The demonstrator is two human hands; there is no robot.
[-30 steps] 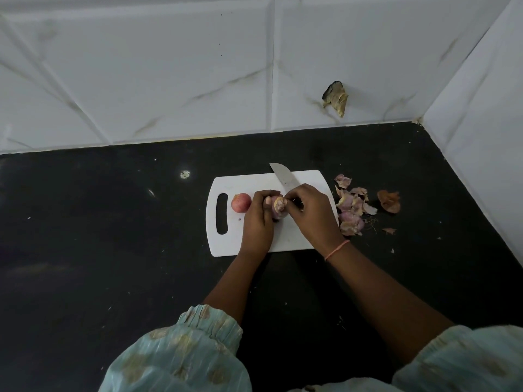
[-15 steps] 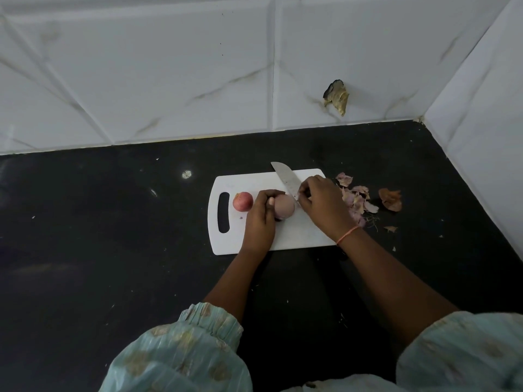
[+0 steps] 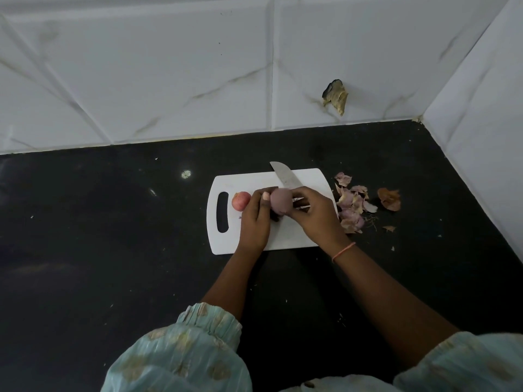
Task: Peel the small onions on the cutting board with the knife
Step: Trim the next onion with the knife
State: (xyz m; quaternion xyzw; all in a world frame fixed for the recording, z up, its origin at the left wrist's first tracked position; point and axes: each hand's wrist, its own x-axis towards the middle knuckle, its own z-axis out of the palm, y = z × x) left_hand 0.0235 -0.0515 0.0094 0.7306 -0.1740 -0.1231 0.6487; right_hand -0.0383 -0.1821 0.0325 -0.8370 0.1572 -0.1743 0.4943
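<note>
2 hands (image 3: 256, 219) meet over the board (image 3: 283, 236): left fingers (image 3: 261, 198) pinch an onion (image 3: 281, 203), right hand (image 3: 317, 213) grips the knife (image 3: 284, 176); a slip could nick the thumb.

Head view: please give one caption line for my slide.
Left hand holds onion, right hand holds knife over cutting board.

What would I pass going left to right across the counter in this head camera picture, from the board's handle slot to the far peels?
Handle slot → unpeeled onion → left hand → onion being peeled → right hand → pile of pinkish skins → brown dry skin.
</note>
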